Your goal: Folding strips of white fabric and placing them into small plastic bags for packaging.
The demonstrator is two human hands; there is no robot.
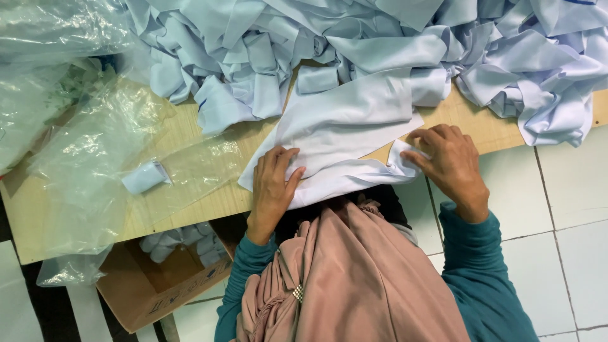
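Note:
A pale blue-white garment piece (342,130) lies spread over the front edge of a wooden table (190,202). My left hand (273,183) presses flat on its left front part, fingers apart. Over at the cloth's right front corner, my right hand (446,161) pinches a folded edge between the fingertips. Both arms wear teal sleeves. A dusty pink headscarf (354,278) hangs below the hands and hides the garment's front edge.
A big heap of the same pale cloth pieces (380,44) fills the back of the table. Clear plastic bags (82,145) lie at the left, one holding a small folded piece (145,177). An open cardboard box (158,278) with cloth stands on the white tiled floor (570,209).

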